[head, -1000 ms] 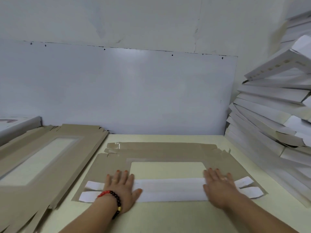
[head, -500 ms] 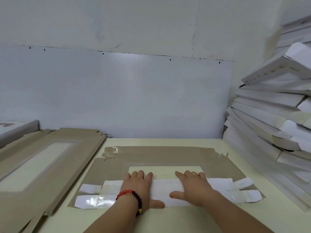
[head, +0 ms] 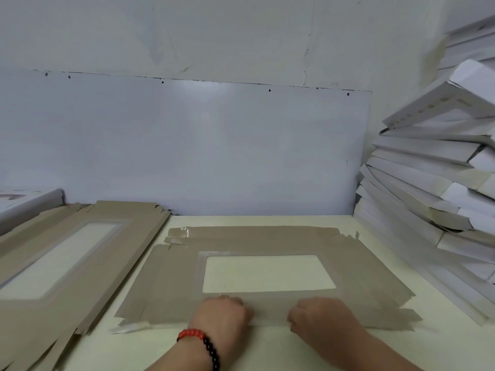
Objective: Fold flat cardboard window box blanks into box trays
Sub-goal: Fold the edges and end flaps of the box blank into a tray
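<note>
Lay flat on the table (head: 267,349), brown side up: the blank (head: 262,243), its long axis running left to right, square across both forearms, its clear window (head: 267,274) just beyond the knuckles. Rested on the blank's near strip, side by side and only a little apart: left hand (head: 222,314), beaded bracelet (head: 199,344) at the wrist, and right hand (head: 321,315). Fingers of both curled down onto the near strip; cannot tell whether curled round the near edge or merely pressing on it, fingertips being hidden under the knuckles. Neither hand nearer than the other: both touching the same long near strip, close to its middle, the strip's two ends reaching well out past each hand.

Judged step: working the near long flap along its crease. Turned on that one relation, then: crease parallel to the line between the two hands, rest of the blank stretching away from the palms toward the wall. Likely called for an even lift or press from both hands together, otherwise risk of a skewed fold.

Off past the left hand, a stack of flat blanks (head: 67,253). Off past the right hand, a leaning pile of folded trays (head: 434,183).
</note>
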Action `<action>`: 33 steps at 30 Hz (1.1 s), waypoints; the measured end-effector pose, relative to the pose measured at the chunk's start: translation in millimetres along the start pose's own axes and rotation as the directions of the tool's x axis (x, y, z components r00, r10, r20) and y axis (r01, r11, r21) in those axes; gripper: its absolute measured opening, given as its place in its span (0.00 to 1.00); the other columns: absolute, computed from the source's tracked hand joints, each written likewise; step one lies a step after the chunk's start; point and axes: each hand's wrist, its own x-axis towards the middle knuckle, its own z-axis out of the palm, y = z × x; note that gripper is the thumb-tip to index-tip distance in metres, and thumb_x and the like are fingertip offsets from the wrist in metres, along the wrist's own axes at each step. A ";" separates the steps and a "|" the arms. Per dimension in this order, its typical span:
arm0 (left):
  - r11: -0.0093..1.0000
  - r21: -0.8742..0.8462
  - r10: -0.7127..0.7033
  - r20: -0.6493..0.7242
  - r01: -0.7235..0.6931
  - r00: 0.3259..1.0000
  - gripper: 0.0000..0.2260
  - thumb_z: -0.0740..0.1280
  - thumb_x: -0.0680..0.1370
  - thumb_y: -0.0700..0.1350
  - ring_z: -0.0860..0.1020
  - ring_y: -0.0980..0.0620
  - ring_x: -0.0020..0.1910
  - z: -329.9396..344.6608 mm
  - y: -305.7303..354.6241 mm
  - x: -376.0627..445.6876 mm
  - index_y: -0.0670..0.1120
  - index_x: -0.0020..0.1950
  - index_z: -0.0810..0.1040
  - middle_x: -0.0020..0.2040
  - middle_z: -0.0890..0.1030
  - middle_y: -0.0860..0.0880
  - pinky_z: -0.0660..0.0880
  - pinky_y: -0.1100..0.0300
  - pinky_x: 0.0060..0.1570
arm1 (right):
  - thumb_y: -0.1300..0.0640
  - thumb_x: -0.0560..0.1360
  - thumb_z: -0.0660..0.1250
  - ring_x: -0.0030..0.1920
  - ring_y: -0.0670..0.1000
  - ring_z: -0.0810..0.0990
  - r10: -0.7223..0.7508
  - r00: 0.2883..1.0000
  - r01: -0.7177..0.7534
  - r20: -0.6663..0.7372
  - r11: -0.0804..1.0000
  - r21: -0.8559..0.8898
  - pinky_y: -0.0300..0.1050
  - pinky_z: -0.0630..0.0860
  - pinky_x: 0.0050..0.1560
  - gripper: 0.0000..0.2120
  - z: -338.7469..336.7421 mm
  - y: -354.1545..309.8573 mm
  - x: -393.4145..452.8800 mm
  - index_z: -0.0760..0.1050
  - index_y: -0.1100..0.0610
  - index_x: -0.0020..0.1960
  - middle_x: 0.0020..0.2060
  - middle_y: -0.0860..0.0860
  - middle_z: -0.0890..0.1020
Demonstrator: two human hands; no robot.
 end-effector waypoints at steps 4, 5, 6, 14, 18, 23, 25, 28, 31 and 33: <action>0.997 -0.039 0.061 -0.169 -0.068 0.984 0.11 0.64 0.75 0.50 0.79 0.49 0.53 14.3 9.6 -26.9 0.52 0.56 0.81 0.54 0.80 0.50 0.77 0.57 0.45 | 0.41 0.47 0.81 0.25 0.46 0.76 -0.022 0.997 0.030 -0.077 0.994 0.106 0.32 0.69 0.21 0.17 18.3 -14.7 -19.7 0.79 0.47 0.29 0.26 0.43 0.77; 0.994 -0.069 0.068 -0.203 -0.083 0.977 0.10 0.67 0.69 0.53 0.82 0.53 0.43 17.9 11.5 -33.7 0.55 0.47 0.84 0.46 0.83 0.55 0.78 0.63 0.35 | 0.42 0.47 0.81 0.27 0.46 0.78 -0.027 0.995 0.037 -0.091 0.993 0.114 0.33 0.72 0.24 0.17 22.8 -17.6 -23.9 0.81 0.47 0.31 0.29 0.43 0.79; 0.989 -0.107 0.082 -0.187 -0.103 0.979 0.10 0.65 0.64 0.54 0.82 0.57 0.35 20.0 14.5 -38.5 0.58 0.39 0.85 0.39 0.83 0.59 0.76 0.67 0.27 | 0.42 0.49 0.80 0.29 0.46 0.80 -0.035 0.992 0.050 -0.121 0.991 0.122 0.33 0.75 0.27 0.17 26.2 -19.8 -27.1 0.83 0.47 0.34 0.32 0.43 0.81; 0.985 -0.150 0.062 -0.159 -0.086 0.985 0.16 0.68 0.74 0.50 0.79 0.51 0.54 13.1 31.5 -19.6 0.52 0.61 0.78 0.54 0.82 0.50 0.77 0.58 0.47 | 0.42 0.40 0.83 0.23 0.43 0.78 0.042 0.993 -0.026 -0.113 0.990 0.141 0.33 0.70 0.20 0.24 22.5 -41.2 -8.5 0.84 0.44 0.35 0.25 0.43 0.80; 0.976 -0.208 -0.074 -0.054 0.062 0.996 0.18 0.51 0.82 0.57 0.75 0.44 0.61 17.4 -3.4 -23.1 0.56 0.71 0.64 0.62 0.78 0.45 0.70 0.54 0.57 | 0.31 0.56 0.76 0.36 0.44 0.82 0.116 0.993 -0.110 -0.034 0.983 0.145 0.32 0.75 0.37 0.25 -2.1 -5.7 -9.8 0.82 0.39 0.50 0.34 0.42 0.84; 0.957 -0.219 -0.207 -0.057 0.190 0.977 0.21 0.50 0.80 0.64 0.76 0.49 0.60 22.2 -59.7 -45.0 0.58 0.69 0.67 0.58 0.81 0.52 0.70 0.59 0.57 | 0.28 0.72 0.57 0.60 0.50 0.74 0.261 0.928 -0.308 0.266 0.939 0.155 0.41 0.69 0.58 0.29 4.7 47.8 -30.0 0.65 0.38 0.70 0.54 0.45 0.80; 0.948 -0.214 -0.245 -0.008 0.238 0.969 0.21 0.49 0.80 0.64 0.77 0.50 0.58 20.1 -76.5 -48.7 0.57 0.65 0.70 0.57 0.81 0.53 0.70 0.60 0.55 | 0.24 0.70 0.52 0.58 0.48 0.75 0.303 0.912 -0.345 0.275 0.931 0.118 0.40 0.70 0.55 0.33 5.4 61.4 -32.2 0.67 0.38 0.68 0.53 0.45 0.81; 0.947 -0.170 -0.268 0.055 0.274 0.962 0.19 0.48 0.80 0.64 0.77 0.50 0.55 14.8 -78.6 -41.9 0.55 0.56 0.73 0.51 0.80 0.53 0.68 0.57 0.50 | 0.19 0.58 0.33 0.56 0.49 0.78 0.315 0.903 -0.348 0.293 0.935 0.067 0.42 0.69 0.51 0.49 2.3 59.5 -21.3 0.71 0.41 0.64 0.51 0.47 0.83; 0.945 -0.135 -0.284 0.101 0.296 0.953 0.19 0.47 0.79 0.66 0.77 0.49 0.55 13.1 -56.9 -23.4 0.55 0.51 0.70 0.52 0.81 0.52 0.65 0.53 0.53 | 0.22 0.70 0.42 0.54 0.52 0.79 0.299 0.892 -0.329 0.339 0.944 0.033 0.46 0.66 0.53 0.38 4.5 35.8 1.0 0.73 0.47 0.61 0.51 0.49 0.83; 0.944 -0.149 -0.285 0.087 0.295 0.955 0.23 0.46 0.77 0.68 0.77 0.48 0.55 15.6 -36.5 -9.1 0.54 0.54 0.72 0.54 0.80 0.51 0.65 0.52 0.56 | 0.24 0.72 0.45 0.56 0.53 0.78 0.281 0.892 -0.319 0.354 0.946 0.054 0.49 0.64 0.58 0.36 9.6 14.5 15.0 0.73 0.49 0.60 0.53 0.50 0.81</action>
